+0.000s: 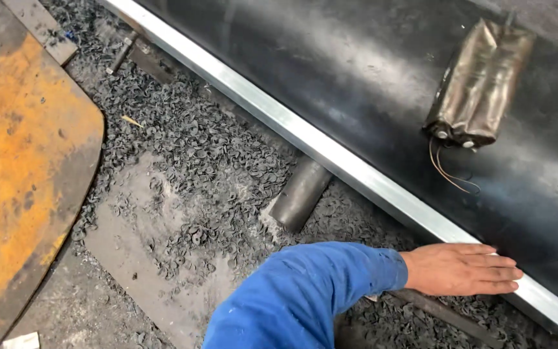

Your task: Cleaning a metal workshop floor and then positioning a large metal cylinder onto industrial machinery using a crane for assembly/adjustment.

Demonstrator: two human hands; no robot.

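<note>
One hand (463, 268) in view, on a blue sleeve (305, 294) coming up from the bottom edge; which hand it is can't be told for sure, reads as the right by the arm's angle. Grip is flat and fully open, fingers (502, 271) straight and together, palm down, holding nothing. It rests on the bright steel square bar (330, 152), which runs diagonally from top left to bottom right; fingertips reach just past the bar's upper edge toward the big black curved sheet (356, 71) beyond it. So the bar lies directly under the palm, touching, with most of its length stretching away up-left of the hand. The other hand is not in view. Just left of the wrist, a short dark round bar (300, 194) pokes out from under the steel bar. All around lie loose grey metal punchings (195, 155) covering the floor. Well apart, top right, a brown wrapped bundle (479, 84) with thin wires sits on the black sheet. Far left, a rusty orange plate (20, 168). Risks, as a judgement: the bar's edge could cut or pinch a bare palm if it shifts on the round bar; the loose punchings give poor footing and could nick skin.
</note>
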